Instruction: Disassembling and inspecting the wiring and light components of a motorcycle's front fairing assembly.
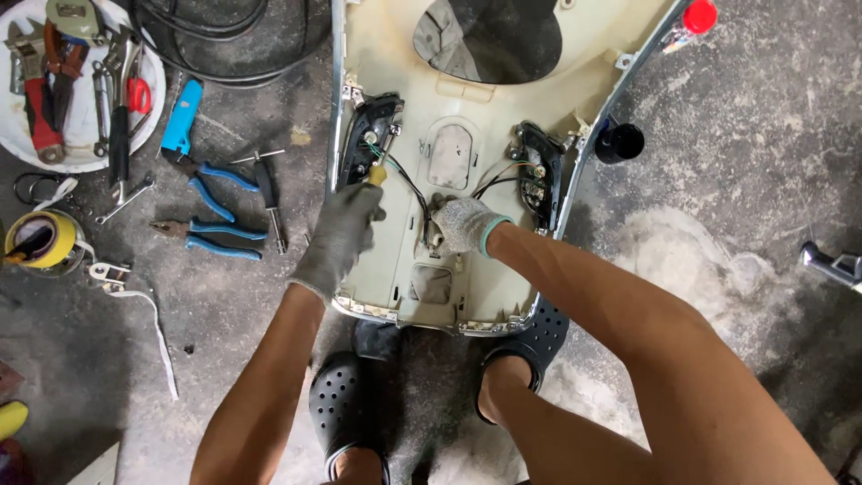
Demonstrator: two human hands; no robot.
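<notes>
A cream plastic scooter body panel (395, 54) lies inside-up on the concrete floor. My left hand (341, 235), in a grey glove, grips a yellow-handled screwdriver (377, 174) whose tip points into the black lamp housing (368, 135) on the panel's left side. My right hand (462, 223), also gloved, presses on the panel's middle beside black wires (409, 180). A second black lamp housing (539, 175) with wires sits on the right side.
Two blue-handled pliers (211, 180) (208, 237), a blue tool (182, 119) and a socket driver (269, 199) lie left of the panel. A white tray of tools (18, 148) sits top left, yellow tape roll (40, 241) below it. My black clogs (341, 404) stand near the panel's edge.
</notes>
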